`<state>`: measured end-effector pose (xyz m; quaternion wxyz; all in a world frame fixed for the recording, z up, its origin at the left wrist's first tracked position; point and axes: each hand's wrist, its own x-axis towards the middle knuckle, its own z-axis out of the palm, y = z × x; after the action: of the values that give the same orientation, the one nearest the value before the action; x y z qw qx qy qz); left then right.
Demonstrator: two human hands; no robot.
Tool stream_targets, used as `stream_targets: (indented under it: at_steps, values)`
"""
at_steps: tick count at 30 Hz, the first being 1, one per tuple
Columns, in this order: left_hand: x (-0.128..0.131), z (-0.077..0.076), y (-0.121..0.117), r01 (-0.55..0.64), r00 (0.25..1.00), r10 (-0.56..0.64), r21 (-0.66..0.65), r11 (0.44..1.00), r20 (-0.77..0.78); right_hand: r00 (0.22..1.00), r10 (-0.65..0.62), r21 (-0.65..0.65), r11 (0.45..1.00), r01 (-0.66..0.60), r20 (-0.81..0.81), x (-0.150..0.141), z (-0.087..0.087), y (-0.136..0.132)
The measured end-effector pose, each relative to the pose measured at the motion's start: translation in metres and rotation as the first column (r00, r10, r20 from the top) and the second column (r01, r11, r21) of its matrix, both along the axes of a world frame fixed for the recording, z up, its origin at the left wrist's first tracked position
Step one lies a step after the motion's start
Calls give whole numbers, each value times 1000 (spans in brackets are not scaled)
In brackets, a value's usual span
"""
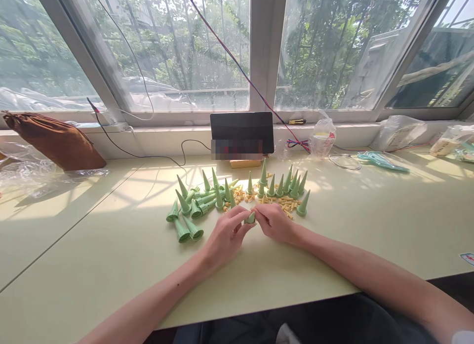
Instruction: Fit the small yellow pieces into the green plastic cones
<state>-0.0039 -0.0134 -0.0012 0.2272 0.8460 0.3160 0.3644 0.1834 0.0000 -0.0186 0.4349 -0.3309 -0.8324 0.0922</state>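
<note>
Near the middle of the table, my left hand (229, 228) is closed around a green plastic cone (251, 217), most of it hidden by the fingers. My right hand (276, 222) pinches right beside that cone; whatever its fingertips hold is too small to make out. Beyond the hands lie small yellow plugs (289, 204) in a loose pile. Several green cones stand upright at the right, one cone (303, 202) nearest my right hand. More cones lie on their sides at the left, such as a hollow cone (181, 231) with its open end toward me.
A tablet (242, 132) leans at the back on a small cardboard box (245, 164). A brown drawstring bag (55, 141) and clear plastic wrap stand at the far left. At the back right are a bagged cup (323, 136) and a teal cable bundle (383, 161). Windows rise behind the table.
</note>
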Motion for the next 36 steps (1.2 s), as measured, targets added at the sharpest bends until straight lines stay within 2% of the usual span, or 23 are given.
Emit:
stream_targets:
  at_steps: [11, 17, 28, 36]
  values:
    - [-4, 0, 2, 77, 995, -67, 134, 988, -73, 1000, 3, -20, 1000, -3, -2, -1, 1, 0]
    - [-4, -3, 4, 79, 996, -70, 179, 981, -57, 1000, 5, -33, 999, -6, -10, -1, 1, 0]
    - [3, 2, -3, 2, 1000, -2, -1, 1000, -25, 1000, -6, -70, 998, 6, -7, -2, 0, 1]
    - [5, 3, 0, -24, 998, 34, -194, 981, 48, 1000, -14, -84, 996, 12, -20, -1, 0, -1]
